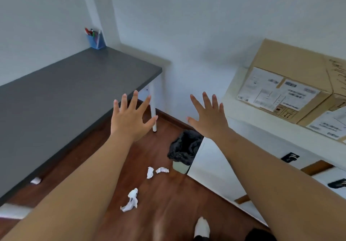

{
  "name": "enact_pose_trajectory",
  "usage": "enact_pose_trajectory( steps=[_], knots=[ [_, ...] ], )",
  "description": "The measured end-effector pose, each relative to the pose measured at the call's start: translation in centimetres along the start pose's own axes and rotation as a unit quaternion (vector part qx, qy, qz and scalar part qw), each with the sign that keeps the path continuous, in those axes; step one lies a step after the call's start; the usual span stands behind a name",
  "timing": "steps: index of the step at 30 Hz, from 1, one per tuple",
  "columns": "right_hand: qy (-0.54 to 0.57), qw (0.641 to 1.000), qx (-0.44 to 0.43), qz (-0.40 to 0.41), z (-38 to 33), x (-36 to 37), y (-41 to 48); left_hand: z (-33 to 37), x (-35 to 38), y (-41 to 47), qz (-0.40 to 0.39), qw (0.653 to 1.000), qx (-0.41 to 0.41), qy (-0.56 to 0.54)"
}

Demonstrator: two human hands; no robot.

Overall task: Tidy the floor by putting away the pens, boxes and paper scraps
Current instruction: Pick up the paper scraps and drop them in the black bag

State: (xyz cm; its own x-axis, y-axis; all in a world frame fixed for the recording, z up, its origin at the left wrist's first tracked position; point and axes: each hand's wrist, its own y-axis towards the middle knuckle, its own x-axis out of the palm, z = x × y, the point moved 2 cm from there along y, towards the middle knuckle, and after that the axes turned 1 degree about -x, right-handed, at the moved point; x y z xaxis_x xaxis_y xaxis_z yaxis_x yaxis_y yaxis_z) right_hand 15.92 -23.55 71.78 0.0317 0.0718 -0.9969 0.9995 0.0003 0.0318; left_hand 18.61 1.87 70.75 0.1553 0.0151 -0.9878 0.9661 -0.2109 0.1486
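Observation:
My left hand and my right hand are stretched out in front of me, fingers spread, holding nothing. Below them, crumpled white paper scraps lie on the wooden floor: one large scrap near my feet and two smaller scraps beside the bin. Another scrap shows under the desk edge. A small bin lined with a black bag stands in the corner. A blue pen holder with several pens sits at the desk's far end. Cardboard boxes rest on the white cabinet.
A grey desk with white legs runs along the left wall. A white cabinet with black handles fills the right side. My foot in a white sock is at the bottom. Open wooden floor lies between desk and cabinet.

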Motion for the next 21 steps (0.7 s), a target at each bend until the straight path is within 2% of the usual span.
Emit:
enact_pose_trajectory(
  steps=[7,13,21],
  knots=[
    [-0.022,0.990,-0.118,-0.067,-4.3,5.6,5.3,-4.4,5.8,-4.6,-0.066,0.989,-0.130,0.003],
    [-0.006,0.968,-0.215,-0.126,-5.1,11.2,8.9,-3.4,10.8,-6.6,-0.110,0.961,-0.252,-0.023],
    [0.024,0.946,-0.217,-0.239,-4.2,19.6,9.8,-0.1,17.7,-10.6,-0.166,0.917,-0.355,-0.070]
  ],
)
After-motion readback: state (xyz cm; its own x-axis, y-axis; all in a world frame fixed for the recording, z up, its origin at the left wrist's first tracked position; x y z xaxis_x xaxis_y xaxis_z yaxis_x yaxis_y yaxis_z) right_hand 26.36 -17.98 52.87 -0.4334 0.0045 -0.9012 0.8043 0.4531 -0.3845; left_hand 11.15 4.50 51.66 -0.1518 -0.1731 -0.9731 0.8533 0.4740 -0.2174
